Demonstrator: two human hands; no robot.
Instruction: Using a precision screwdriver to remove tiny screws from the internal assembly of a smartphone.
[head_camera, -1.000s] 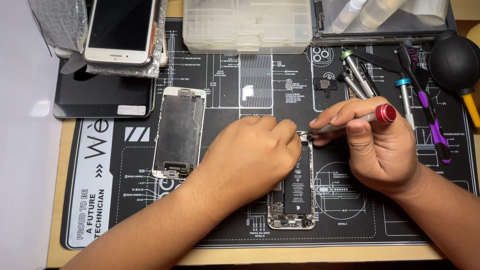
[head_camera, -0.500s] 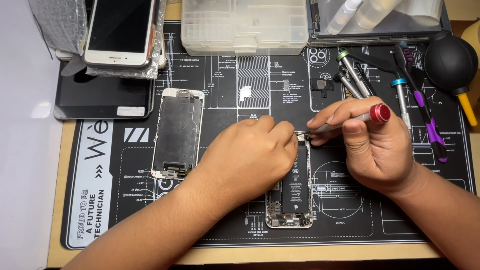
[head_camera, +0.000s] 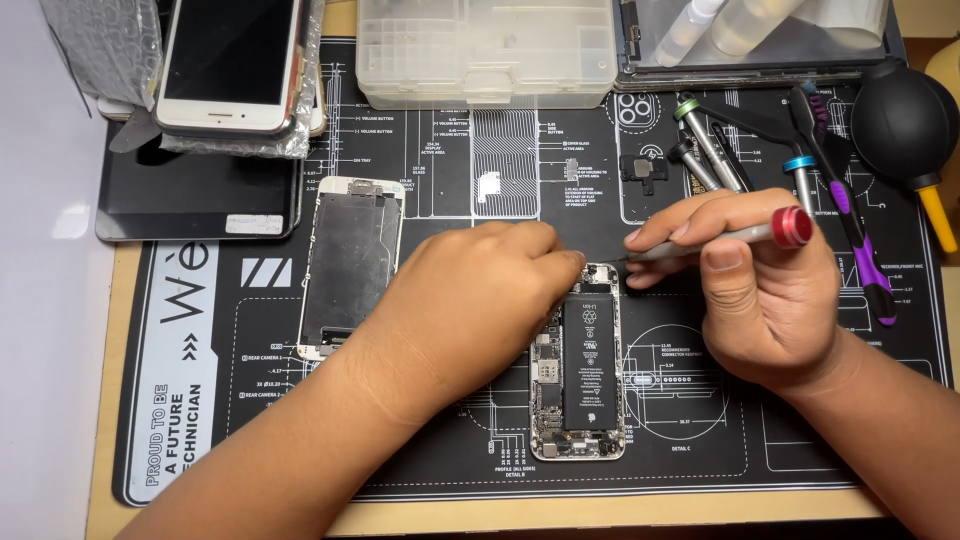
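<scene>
I count two hands: the left hand (head_camera: 470, 300) and the right hand (head_camera: 765, 295). There is one opened phone (head_camera: 578, 365) with one black battery (head_camera: 588, 350) inside, one separate screen panel (head_camera: 350, 265), and one whole phone (head_camera: 235, 62) at the top left. One screwdriver (head_camera: 740, 236) is in use; about four more tools (head_camera: 800, 165) lie at the right. One work mat (head_camera: 200, 400), one plastic box (head_camera: 488, 50), one black blower (head_camera: 905, 120).
</scene>
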